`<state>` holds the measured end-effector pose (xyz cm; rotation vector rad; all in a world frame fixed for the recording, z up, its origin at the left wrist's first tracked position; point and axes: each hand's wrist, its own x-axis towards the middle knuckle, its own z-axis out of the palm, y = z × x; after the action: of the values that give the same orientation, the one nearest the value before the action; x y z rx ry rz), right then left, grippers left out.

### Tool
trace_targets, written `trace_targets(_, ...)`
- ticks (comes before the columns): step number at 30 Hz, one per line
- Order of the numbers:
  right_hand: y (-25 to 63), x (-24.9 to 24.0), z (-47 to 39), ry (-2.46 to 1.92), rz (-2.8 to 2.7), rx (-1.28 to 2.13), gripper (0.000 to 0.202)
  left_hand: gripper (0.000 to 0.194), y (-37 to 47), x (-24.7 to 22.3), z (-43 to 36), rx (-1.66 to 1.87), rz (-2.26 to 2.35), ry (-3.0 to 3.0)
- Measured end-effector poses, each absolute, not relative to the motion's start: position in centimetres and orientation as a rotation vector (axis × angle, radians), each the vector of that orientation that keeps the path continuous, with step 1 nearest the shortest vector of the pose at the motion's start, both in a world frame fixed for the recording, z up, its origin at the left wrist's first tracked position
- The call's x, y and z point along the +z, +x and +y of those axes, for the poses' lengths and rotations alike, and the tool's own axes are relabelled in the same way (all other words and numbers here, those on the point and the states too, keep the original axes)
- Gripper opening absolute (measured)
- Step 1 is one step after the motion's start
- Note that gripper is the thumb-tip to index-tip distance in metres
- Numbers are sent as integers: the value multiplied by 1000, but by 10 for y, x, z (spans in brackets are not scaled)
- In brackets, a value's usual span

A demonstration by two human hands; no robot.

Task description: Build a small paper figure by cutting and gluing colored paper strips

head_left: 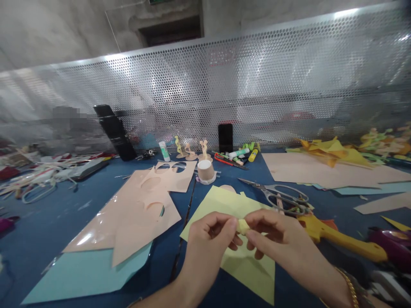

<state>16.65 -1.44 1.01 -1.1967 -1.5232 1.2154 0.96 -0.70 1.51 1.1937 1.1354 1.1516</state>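
Both hands up over the near middle of a blue table (pixel 167 201). Left hand (pixel 212 244): thumb and forefinger pinching one side of a small pale-yellow paper piece (pixel 243 226). Right hand (pixel 278 239): thumb and forefinger pinching its other side; other fingers curled loosely below. Gold bracelet (pixel 348 284) on the right wrist. The piece sits between the two sets of fingertips, above a yellow-green sheet (pixel 215 201) lying aslant.

Right of the sheet: metal scissors (pixel 266 188), blades pointing far left. Nearer right, a yellow-handled tool (pixel 349 241).

Left: peach sheets (pixel 128 218) with round cut-outs, overlapping a light-blue sheet (pixel 93 269).

Far middle: a squat white-topped tan cup-like object (pixel 205 172); behind it, small paper figures (pixel 204 147) on round bases. Labels: a white-and-green glue stick (pixel 164 152) stands left of the figures, another similar tube (pixel 239 152) lies to their right; print on both too small to read. Yellow marker (pixel 253 155) beside the lying tube, lettering likewise illegible. Dark-screened phone (pixel 225 137) upright against the perforated metal screen (pixel 180 90). Green sign (pixel 157 1) cut off at the top, wording not legible.
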Motion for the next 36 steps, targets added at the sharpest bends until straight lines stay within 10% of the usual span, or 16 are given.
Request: trace_targets(36,170,10,-10,-1193,-1500,1332,26,19,8,7,-2,1124,994,1084)
